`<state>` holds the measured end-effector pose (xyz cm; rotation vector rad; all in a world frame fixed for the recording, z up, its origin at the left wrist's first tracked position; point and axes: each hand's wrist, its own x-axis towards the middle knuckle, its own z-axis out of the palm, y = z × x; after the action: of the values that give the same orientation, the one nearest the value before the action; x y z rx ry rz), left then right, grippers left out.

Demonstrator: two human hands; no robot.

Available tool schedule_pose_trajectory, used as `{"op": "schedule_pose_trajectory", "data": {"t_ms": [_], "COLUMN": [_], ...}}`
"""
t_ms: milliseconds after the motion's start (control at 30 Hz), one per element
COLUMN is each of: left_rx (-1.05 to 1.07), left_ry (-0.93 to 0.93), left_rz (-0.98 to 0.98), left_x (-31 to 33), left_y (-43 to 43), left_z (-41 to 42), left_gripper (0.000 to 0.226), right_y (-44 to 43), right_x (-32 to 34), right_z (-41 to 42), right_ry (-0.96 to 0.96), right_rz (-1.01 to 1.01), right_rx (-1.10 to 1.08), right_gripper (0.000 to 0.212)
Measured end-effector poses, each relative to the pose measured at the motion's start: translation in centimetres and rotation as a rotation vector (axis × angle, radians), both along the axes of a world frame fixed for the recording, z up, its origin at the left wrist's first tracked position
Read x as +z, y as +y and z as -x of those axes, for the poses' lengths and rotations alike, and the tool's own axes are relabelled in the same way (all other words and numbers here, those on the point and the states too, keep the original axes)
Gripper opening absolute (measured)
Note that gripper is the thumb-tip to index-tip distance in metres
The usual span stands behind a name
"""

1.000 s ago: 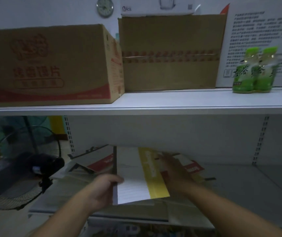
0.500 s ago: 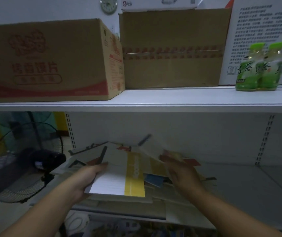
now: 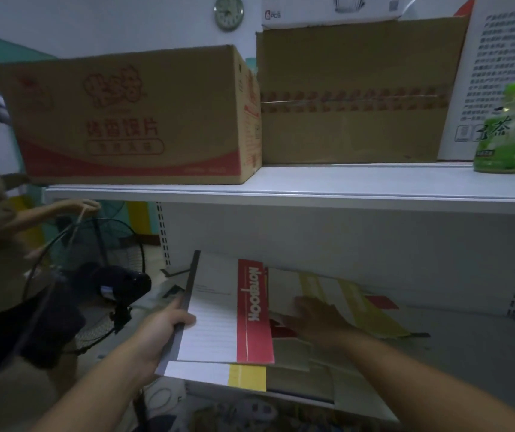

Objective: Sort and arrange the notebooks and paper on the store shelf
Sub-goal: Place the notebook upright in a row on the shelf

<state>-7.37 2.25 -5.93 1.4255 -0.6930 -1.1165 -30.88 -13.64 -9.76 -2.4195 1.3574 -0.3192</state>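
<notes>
Dim store, white shelving. Upper shelf (image 3: 343, 185): two closed cardboard boxes (image 3: 131, 120), green bottles (image 3: 505, 141). Lower shelf (image 3: 468, 353): loose notebooks (image 3: 359, 300). Left grip (image 3: 162, 328) curled round red-banded notebook (image 3: 218, 319) at its spine, above pile; right grip (image 3: 315, 319) flat, fingers straight, resting on loose notebooks.

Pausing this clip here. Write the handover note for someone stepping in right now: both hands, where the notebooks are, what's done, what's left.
Left hand: grips the spine edge of a small stack at the front of the lower shelf, with the red-banded notebook on top and the yellow-banded notebook under it.
Right hand: lies flat on the loose pile of yellow- and red-banded covers and holds nothing.
Done: at least two notebooks are gathered in the left-hand stack.
Left: the pile on the right lies fanned and askew. Gather it, square it up and set the stack down.
</notes>
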Motion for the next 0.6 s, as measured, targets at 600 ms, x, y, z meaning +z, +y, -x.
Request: {"op": "schedule_pose_trajectory", "data": {"t_ms": [600], "left_rx": [-0.048], "left_ry": [-0.057], "left_rz": [0.132], "left_x": [-0.1], "left_y": [-0.4], "left_z": [9.2], "left_gripper": [0.022], "right_y": [11.4], "right_x": [2.0], "right_z": [3.6], "right_ry": [-0.077], "right_rz": [0.799], "right_rx": [0.398], "right_gripper": [0.025]}}
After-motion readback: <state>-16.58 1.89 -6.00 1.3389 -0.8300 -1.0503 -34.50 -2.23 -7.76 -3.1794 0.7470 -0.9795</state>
